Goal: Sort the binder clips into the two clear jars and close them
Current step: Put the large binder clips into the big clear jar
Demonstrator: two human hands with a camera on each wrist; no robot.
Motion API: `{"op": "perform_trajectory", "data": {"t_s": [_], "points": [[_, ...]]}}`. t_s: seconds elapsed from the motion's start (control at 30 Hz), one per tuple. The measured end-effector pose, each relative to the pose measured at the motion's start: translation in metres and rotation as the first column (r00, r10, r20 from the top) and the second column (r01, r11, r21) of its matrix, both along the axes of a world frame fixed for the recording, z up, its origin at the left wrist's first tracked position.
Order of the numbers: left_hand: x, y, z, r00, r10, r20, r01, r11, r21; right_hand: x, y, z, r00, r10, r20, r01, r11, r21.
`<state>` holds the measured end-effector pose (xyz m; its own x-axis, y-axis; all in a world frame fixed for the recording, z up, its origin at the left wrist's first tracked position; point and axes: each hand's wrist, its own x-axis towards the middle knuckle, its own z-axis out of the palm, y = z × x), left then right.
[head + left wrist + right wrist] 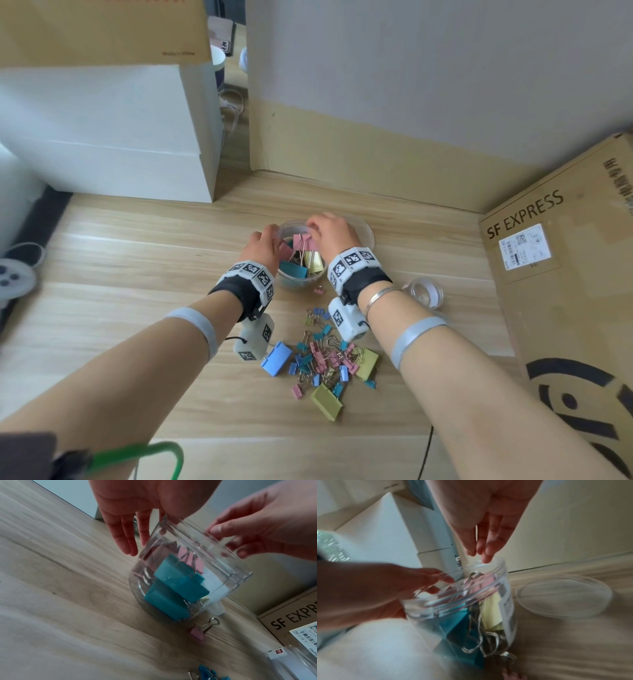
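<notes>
The left grip [261,245] clasps the rim of the clear jar [301,278] between thumb and fingers. The right grip [330,230] hovers over its mouth, fingertips [486,558] loosely bunched. The jar, holding large clips [180,582] (teal, pink, yellow), stands on the table [137,267] toward the far edge, with its lid [563,596] just right. Loose binder clips [322,356] lie heaped nearer the front edge.

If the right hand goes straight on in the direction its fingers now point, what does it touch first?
Most likely the far rim of the open jar, which lies just under the fingertips of the right hand; a little nearer, it would meet the wire handle of the pink clip instead. Depth is unclear.
</notes>
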<state>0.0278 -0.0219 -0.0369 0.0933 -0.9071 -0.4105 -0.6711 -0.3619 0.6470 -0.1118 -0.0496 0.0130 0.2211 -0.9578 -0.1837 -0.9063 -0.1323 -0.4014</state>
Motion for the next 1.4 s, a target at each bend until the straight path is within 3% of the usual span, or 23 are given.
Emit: {"op": "perform_trajectory", "data": {"t_s": [0.07, 0.2, 0.33, 0.43, 0.77, 1.17, 1.4], "points": [[-0.001, 0.001, 0.001, 1.0, -0.003, 0.003, 0.003, 1.0, 0.011, -0.016, 0.004, 0.002, 0.996, -0.085, 0.027, 0.085, 0.996, 0.01], [-0.003, 0.001, 0.002, 1.0, 0.017, 0.003, -0.017, 1.0, 0.011, -0.052, 0.03, -0.008, 0.986, -0.169, 0.005, 0.159, 0.936, 0.313], [-0.004, 0.002, 0.0, 0.999, 0.035, 0.01, -0.035, 0.999, 0.013, -0.078, 0.063, -0.033, 0.981, 0.054, -0.186, 0.071, 0.791, 0.607], [-0.004, 0.002, -0.002, 0.999, 0.038, 0.007, -0.038, 0.999, 0.015, -0.093, 0.08, -0.045, 0.931, 0.2, -0.306, 0.082, 0.702, 0.707], [-0.006, 0.003, -0.003, 0.998, 0.051, 0.033, -0.05, 0.999, -0.02, -0.11, 0.091, -0.057, 0.93, 0.248, -0.272, 0.043, 0.66, 0.75], [-0.006, 0.003, -0.003, 0.998, 0.056, 0.024, -0.055, 0.998, -0.026, -0.103, 0.067, -0.035, 0.976, 0.041, -0.213, 0.098, 0.794, 0.601], [-0.003, 0.001, -0.007, 0.999, 0.049, 0.008, -0.049, 0.999, -0.019, -0.106, 0.071, -0.046, 0.923, 0.191, -0.334, 0.056, 0.792, 0.608]]}}
